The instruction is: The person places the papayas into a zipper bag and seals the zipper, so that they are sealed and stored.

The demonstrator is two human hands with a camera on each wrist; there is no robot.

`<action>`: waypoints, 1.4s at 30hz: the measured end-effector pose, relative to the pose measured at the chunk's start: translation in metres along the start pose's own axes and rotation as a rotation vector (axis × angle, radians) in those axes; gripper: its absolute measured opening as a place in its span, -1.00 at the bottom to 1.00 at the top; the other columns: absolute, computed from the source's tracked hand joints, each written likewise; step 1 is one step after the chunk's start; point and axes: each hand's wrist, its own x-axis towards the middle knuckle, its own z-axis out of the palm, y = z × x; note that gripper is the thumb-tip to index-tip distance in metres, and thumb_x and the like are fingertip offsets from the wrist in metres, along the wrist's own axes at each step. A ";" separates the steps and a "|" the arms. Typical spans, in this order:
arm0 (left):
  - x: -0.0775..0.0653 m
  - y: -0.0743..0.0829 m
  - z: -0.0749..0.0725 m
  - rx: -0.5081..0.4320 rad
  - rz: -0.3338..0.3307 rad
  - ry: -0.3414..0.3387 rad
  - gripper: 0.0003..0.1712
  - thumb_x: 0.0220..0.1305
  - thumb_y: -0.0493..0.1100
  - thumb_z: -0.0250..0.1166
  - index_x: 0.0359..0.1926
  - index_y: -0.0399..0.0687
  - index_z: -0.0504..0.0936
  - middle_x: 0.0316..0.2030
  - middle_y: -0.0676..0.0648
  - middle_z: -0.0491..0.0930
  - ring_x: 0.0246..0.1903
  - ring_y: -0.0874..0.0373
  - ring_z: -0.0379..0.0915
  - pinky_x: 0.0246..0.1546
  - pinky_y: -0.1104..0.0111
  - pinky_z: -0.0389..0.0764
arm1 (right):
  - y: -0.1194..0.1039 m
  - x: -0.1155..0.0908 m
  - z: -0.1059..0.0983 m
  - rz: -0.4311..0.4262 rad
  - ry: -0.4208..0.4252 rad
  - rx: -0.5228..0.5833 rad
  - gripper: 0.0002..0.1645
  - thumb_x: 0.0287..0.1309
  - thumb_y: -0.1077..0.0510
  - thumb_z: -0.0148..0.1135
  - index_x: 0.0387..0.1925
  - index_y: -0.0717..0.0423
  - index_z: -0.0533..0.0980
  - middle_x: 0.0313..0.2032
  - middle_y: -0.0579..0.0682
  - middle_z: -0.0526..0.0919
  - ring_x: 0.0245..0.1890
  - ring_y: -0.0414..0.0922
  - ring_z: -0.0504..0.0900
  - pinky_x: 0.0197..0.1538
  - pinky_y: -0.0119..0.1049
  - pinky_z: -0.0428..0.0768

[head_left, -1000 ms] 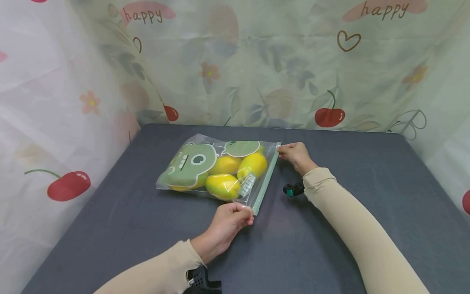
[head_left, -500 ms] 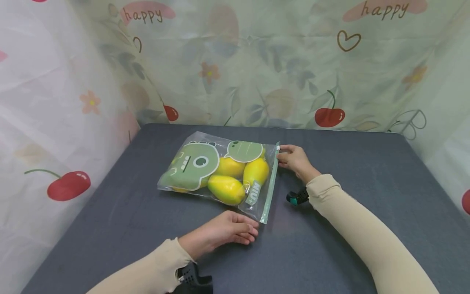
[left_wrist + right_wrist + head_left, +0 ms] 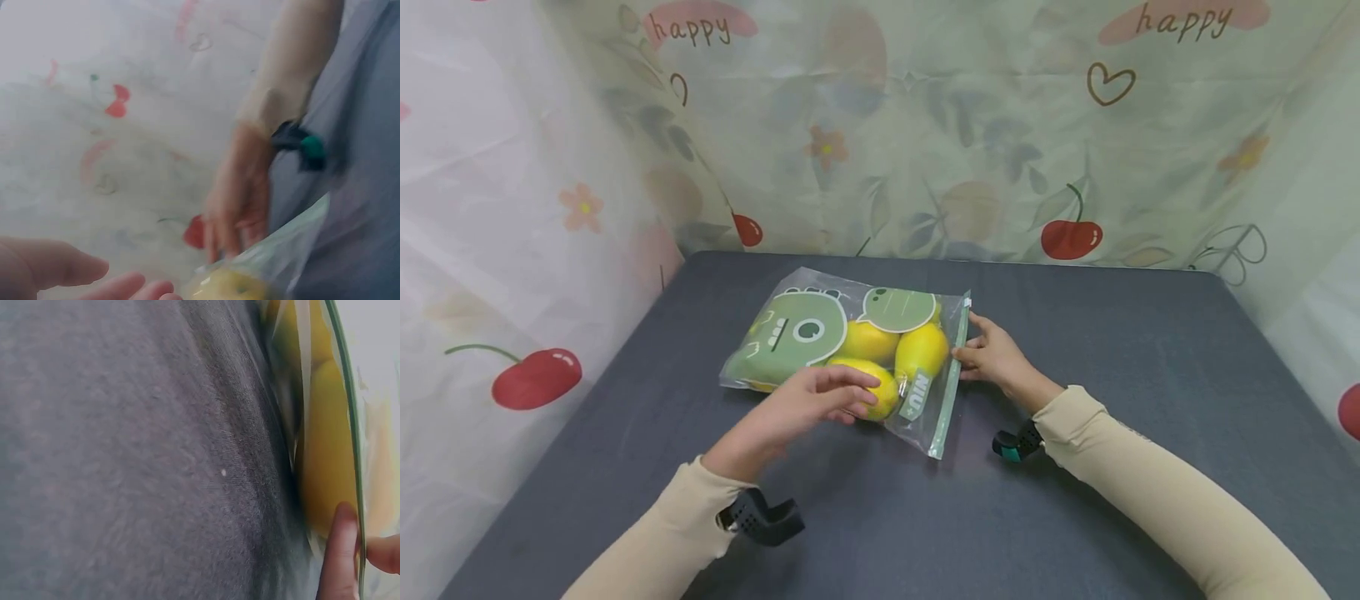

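A clear zip bag (image 3: 805,333) with a green cartoon monster print lies on the dark table, its green zip edge (image 3: 950,400) facing right. Several yellow fruits (image 3: 920,350), mango-like in shape, fill it. My right hand (image 3: 1000,357) is at the upper part of the zip edge. In the right wrist view its thumb (image 3: 384,553) and a finger (image 3: 340,556) pinch the green edge from both sides. Over the bag's near side hovers my left hand (image 3: 793,408), fingers loosely bent with nothing in them, partly covering one fruit.
The dark grey table (image 3: 1120,333) extends around the bag. A printed curtain (image 3: 910,125) with cherries and flowers hangs behind it and along both sides. Each wrist carries a black camera mount (image 3: 767,518).
My left hand let go of the bag's near zip corner and moved left, over the bag. My right hand slid down along the zip edge from the far corner. The bag turned slightly.
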 end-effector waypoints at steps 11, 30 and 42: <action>-0.005 0.008 -0.052 0.077 0.059 0.307 -0.56 0.43 -0.07 0.13 0.19 -0.23 0.50 0.06 -0.30 0.56 0.01 -0.14 0.53 0.06 0.20 0.59 | 0.006 -0.012 -0.027 -0.017 0.062 -0.021 -0.17 0.29 0.27 0.17 0.49 0.12 0.03 -0.02 0.27 0.54 -0.36 -0.25 0.64 -0.16 -0.19 0.70; 0.006 -0.008 -0.084 0.084 0.034 0.480 -0.59 0.43 0.00 0.11 0.17 -0.11 0.52 -0.10 0.01 0.61 -0.10 0.17 0.57 -0.06 0.36 0.61 | 0.022 -0.024 -0.085 -0.004 0.197 -0.170 -0.33 0.31 0.11 0.19 0.38 0.18 0.27 0.00 0.25 0.57 -0.31 -0.24 0.64 -0.12 -0.22 0.69; 0.016 -0.007 -0.091 0.094 0.029 0.509 -0.60 0.44 -0.01 0.10 0.17 -0.10 0.52 0.01 -0.17 0.57 -0.17 0.26 0.56 0.00 0.29 0.59 | 0.026 -0.024 -0.099 0.040 0.197 -0.200 -0.29 0.29 0.04 0.21 0.38 0.21 0.25 0.12 0.33 0.51 -0.29 -0.24 0.64 -0.13 -0.28 0.69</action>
